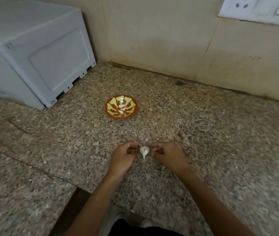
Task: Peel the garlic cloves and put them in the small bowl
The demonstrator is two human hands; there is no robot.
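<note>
We peel garlic on speckled granite, hands flanking a papery bulb.

A boxy grey appliance (33, 53) fills the far left corner; our left hand (123, 156) curls loosely beside the garlic (144, 150), its hold unclear; the right hand (167, 155) likewise. Pale peeled cloves (122, 109) lie in the glossy red-and-green bowl (111, 106) beyond, open counter (220, 125) around it.

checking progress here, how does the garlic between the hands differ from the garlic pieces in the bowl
The garlic between the hands still wears its papery white skin with a pointed tail; the pieces in the bowl look bare and pale, apparently peeled. It is one larger lump, while they are several smaller bits. It lies on the speckled countertop near the person; they sit inside the small bowl, farther back. Both are whitish.
</note>
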